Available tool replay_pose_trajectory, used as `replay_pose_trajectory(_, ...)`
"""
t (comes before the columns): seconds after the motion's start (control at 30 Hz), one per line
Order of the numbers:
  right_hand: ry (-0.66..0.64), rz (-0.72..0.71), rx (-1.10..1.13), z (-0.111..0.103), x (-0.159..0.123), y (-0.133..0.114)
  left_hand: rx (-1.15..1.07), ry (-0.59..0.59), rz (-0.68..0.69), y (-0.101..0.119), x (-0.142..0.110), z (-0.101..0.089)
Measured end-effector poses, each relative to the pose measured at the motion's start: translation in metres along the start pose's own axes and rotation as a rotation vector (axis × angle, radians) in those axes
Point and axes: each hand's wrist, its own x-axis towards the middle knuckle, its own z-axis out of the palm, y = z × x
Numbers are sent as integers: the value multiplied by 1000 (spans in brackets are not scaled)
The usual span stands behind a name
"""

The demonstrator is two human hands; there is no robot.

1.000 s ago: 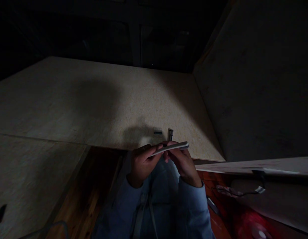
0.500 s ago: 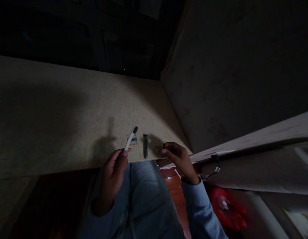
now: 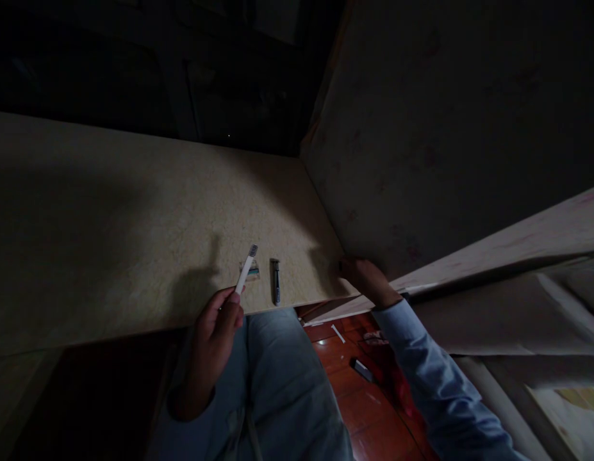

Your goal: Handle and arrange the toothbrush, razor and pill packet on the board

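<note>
A left hand [image 3: 211,336] gripped a white toothbrush [image 3: 244,275] near a razor [image 3: 276,285]; whether the right hand [image 3: 368,280] held anything was unclear.

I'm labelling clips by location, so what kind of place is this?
Probably a room in a home, though it is dim: a cream marbled tabletop holds a dark-handled razor, a cushioned grey seat stands at the right, and the floor is shiny reddish-brown.

I'm looking into a dim home.
Beyond the worktop [image 3: 181,205] I see dark panes [image 3: 229,96]; below its right end, glossy reddish flooring [image 3: 373,419].
</note>
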Motion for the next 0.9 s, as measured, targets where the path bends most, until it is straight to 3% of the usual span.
replay_pose_trajectory(0.43, -85, -49, 16, 2, 32, 2, 19, -3, -5, 1, -1, -9)
replay_pose_trajectory(0.9, -55, -46, -23, 9, 29, 7, 2, -6, -21, -2, 1, -12)
